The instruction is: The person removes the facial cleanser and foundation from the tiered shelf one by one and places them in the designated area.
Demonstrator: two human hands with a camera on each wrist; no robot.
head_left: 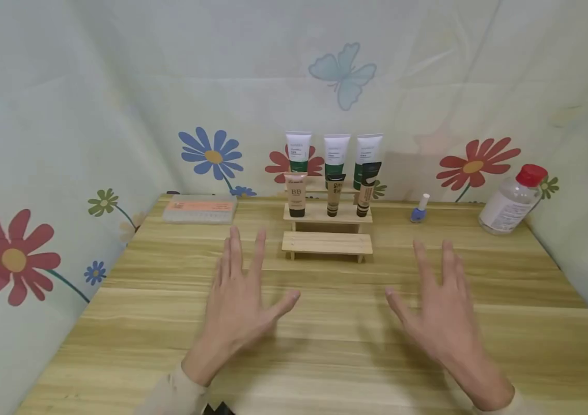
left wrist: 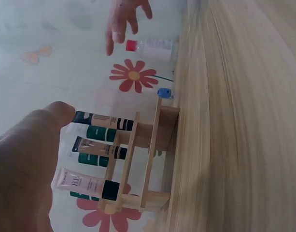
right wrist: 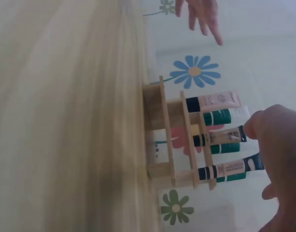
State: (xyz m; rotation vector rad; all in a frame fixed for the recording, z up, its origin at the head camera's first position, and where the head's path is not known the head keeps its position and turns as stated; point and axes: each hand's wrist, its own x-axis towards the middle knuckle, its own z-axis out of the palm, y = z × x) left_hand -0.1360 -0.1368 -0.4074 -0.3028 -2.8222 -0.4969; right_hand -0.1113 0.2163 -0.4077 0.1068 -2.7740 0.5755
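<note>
My left hand (head_left: pixel 237 308) hovers over the wooden table with its fingers spread and thumb out, holding nothing. Opposite it, my right hand (head_left: pixel 444 317) is held the same way, also without anything in it. Beyond and between them stands a small stepped wooden rack (head_left: pixel 327 243). Its middle step carries a pinkish BB cream tube (head_left: pixel 296 195), a small tan tube (head_left: pixel 334 195) and a tan tube with a dark end (head_left: pixel 366 190). Behind these, three white-and-green tubes (head_left: pixel 336 151) stand on the top step. In both wrist views the thumb overlaps the tubes' side of the scene.
At the back left lies a flat clear plastic case (head_left: pixel 199 209) with an orange label. A blue nail polish bottle (head_left: pixel 418 210) stands right of the rack, and a clear bottle with a red cap (head_left: pixel 513 202) is near the right edge. A flowered curtain (head_left: pixel 403 92) hangs behind the table.
</note>
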